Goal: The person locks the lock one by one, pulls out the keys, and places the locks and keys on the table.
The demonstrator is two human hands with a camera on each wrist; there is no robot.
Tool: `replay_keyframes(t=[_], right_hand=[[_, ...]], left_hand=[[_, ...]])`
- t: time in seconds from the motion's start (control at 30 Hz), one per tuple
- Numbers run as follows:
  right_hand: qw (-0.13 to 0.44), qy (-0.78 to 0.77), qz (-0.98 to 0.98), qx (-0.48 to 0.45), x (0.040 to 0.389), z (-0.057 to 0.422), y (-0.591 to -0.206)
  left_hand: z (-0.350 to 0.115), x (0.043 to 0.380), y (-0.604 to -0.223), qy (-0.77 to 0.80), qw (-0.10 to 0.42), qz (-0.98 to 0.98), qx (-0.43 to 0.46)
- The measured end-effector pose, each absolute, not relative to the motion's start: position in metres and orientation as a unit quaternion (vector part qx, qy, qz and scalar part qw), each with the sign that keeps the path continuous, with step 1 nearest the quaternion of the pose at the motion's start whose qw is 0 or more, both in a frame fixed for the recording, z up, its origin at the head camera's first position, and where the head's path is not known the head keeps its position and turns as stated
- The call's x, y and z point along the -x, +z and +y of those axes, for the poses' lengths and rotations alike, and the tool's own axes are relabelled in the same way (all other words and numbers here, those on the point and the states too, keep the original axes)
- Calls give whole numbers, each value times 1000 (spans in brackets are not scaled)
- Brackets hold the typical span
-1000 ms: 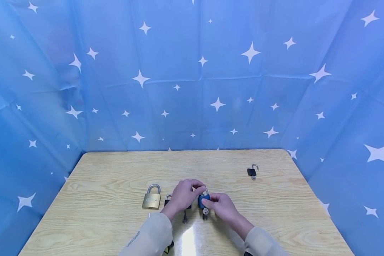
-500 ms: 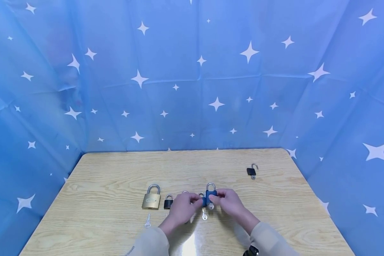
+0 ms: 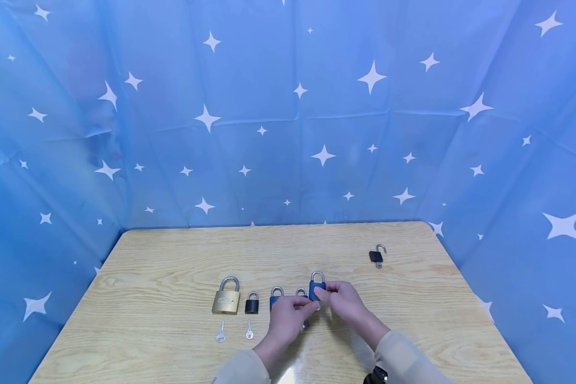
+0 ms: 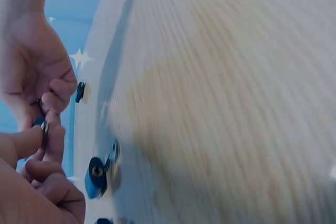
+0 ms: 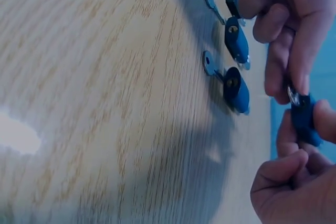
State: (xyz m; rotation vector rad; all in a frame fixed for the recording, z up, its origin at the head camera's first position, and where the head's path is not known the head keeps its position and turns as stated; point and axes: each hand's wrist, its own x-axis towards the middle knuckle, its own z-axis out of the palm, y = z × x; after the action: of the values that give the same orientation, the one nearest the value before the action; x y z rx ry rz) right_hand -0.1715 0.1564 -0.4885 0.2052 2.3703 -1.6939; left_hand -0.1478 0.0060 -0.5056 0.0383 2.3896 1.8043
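My right hand (image 3: 348,305) holds a blue padlock (image 3: 314,285) upright, its silver shackle up and closed. My left hand (image 3: 287,321) reaches to the padlock's underside, thumb and finger pinching the small key (image 5: 293,95) at its bottom. Behind the left hand stand two more blue padlocks, a larger one (image 3: 277,292) and a smaller one (image 3: 301,292), partly hidden. The right wrist view shows a key (image 5: 210,64) lying in front of the nearer blue padlock (image 5: 237,92).
Left of the hands stand a large brass padlock (image 3: 226,302) and a black padlock (image 3: 252,306), each with a loose key (image 3: 221,332) before it. An opened black padlock (image 3: 376,257) with a key in it lies at the back right of the wooden table (image 3: 173,256).
My right hand has shifted the blue padlock right and slightly away from me. My left hand has gone from near the shackle, down past the row, then over to the key.
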Motion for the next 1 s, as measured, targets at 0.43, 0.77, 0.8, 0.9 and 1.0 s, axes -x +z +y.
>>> replay_keyframes(t=[0.43, 0.77, 0.8, 0.9, 1.0], right_hand=[[106, -579, 804, -89, 175, 155, -489], [110, -579, 803, -94, 175, 156, -489], [111, -579, 802, -93, 175, 156, -489], [109, -578, 803, -95, 175, 156, -489], [108, -577, 804, -95, 176, 156, -490]], left_hand=[[16, 149, -513, 668, 61, 740, 45], [16, 150, -517, 677, 77, 731, 40], [16, 151, -517, 676, 79, 732, 40], [16, 150, -517, 673, 85, 734, 38], [16, 149, -517, 667, 89, 739, 34]])
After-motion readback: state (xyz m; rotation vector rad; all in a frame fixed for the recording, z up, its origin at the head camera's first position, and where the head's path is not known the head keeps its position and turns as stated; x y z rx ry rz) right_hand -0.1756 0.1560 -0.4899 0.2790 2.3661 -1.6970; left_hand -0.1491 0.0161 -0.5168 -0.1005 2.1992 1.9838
